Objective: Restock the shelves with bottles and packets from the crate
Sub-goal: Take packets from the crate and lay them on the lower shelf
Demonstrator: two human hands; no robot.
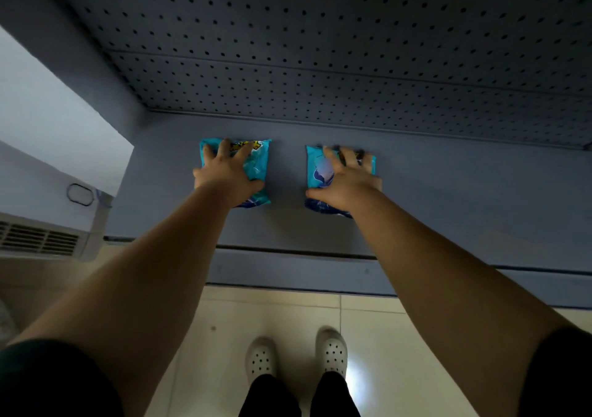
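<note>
Down by the floor, two white shoes (pixel 296 354) on pale tiles (pixel 368 320). Farther out, on the low blue shelf (pixel 448 192), two blue packets lying flat, side by side, with a gap between. On the left packet (pixel 256 167), the left hand (pixel 226 173), fingers spread and pressing down from on top, thumb at the near edge. On the right packet (pixel 315 170), the right hand (pixel 347 183), fingers spread the same way, not wrapped round. Behind both, a back wall full of small holes (pixel 320 48). No crate in view. Maybe trouble ahead: packets smooth and puffy, so a hard push could slide them crooked or squash them.
</note>
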